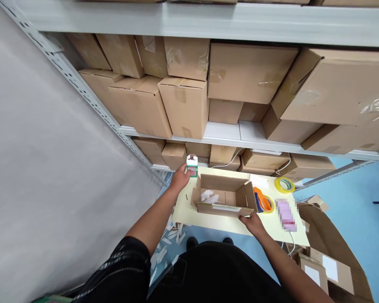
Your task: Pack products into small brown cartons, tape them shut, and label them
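Observation:
At the table's far left edge, my left hand grips a small green-and-white packet, with the thumb over its front. Its back side and the other fingers are hidden. An open cardboard box stands upright on the pale yellow table, and some crumpled white paper lies inside it. My right hand holds the near right bottom corner of this box, its fingers closed there. Right beside the box lie an orange-handled tool and a roll of clear tape with a yellow core.
Shelves packed with cardboard boxes rise behind the table. Another tape roll and a blurred purple item sit at the table's right. White paper strips litter the floor at left; a large carton stands at right.

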The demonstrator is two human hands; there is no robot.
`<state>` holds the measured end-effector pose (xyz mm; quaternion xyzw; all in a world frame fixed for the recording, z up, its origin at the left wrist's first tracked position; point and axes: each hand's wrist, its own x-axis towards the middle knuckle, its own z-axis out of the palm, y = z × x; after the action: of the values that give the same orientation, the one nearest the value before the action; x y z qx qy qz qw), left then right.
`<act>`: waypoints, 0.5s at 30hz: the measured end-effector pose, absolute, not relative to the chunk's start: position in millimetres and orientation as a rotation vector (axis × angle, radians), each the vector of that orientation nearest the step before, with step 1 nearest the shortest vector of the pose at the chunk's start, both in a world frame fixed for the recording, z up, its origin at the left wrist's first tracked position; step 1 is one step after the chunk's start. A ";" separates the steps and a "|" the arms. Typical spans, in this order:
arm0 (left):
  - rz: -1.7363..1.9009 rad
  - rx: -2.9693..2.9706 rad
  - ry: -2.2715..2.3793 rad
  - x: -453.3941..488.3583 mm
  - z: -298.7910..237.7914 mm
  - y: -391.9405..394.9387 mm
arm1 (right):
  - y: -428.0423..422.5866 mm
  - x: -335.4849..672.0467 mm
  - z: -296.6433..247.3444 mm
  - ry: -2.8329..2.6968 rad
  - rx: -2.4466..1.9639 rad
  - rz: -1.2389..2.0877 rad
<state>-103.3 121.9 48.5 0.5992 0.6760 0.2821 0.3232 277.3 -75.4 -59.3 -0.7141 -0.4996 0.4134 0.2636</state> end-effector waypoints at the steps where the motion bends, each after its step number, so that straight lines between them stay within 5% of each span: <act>1: 0.638 1.629 1.852 -96.7 57.6 137.1 | -76.4 279.3 -58.9 -1.366 -1.954 1.139; 8: -0.088 1.757 2.058 -49.4 64.2 207.9 | -78.9 287.4 -58.6 -1.372 -1.943 1.244; 15: -0.103 1.866 2.208 -39.9 38.1 216.6 | -82.4 290.8 -46.7 -1.336 -1.892 1.214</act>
<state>-39.9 216.6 38.1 0.6400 0.7574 -0.0352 0.1243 290.8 -82.4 -46.7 -0.6987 -0.4933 0.4482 0.2600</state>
